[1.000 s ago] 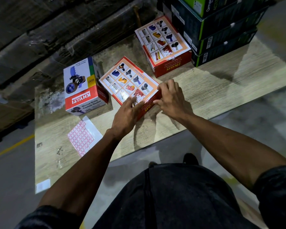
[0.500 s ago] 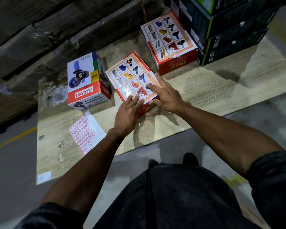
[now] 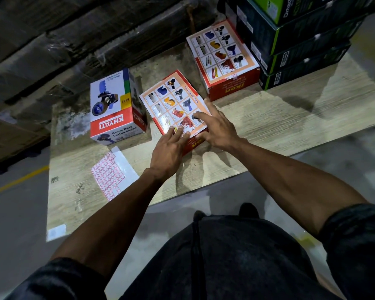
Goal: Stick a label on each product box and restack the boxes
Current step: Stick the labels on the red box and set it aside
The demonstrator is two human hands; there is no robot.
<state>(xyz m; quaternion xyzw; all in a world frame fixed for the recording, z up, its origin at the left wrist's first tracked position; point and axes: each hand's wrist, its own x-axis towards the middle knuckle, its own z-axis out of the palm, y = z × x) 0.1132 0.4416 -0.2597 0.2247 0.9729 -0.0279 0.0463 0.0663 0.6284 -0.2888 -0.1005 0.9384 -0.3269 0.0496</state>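
Note:
A red and white product box with a grid of product pictures lies flat in the middle of the wooden board. My left hand rests its spread fingertips on the box's near corner. My right hand lies with fingers apart on the box's near right part. A sheet of red-bordered labels lies on the board to the left. A Khyati carton sealer box stands left of the middle box. A second picture-grid box lies behind on the right.
Dark boxes with green edges are stacked at the back right. Wrapped dark cartons run along the far side. The board sits on a grey floor with a yellow line at the left. A small white slip lies at the board's near left corner.
My right hand has moved from the box's near edge up onto its top face and spread its fingers. My left hand stayed at the near corner. The box has turned slightly.

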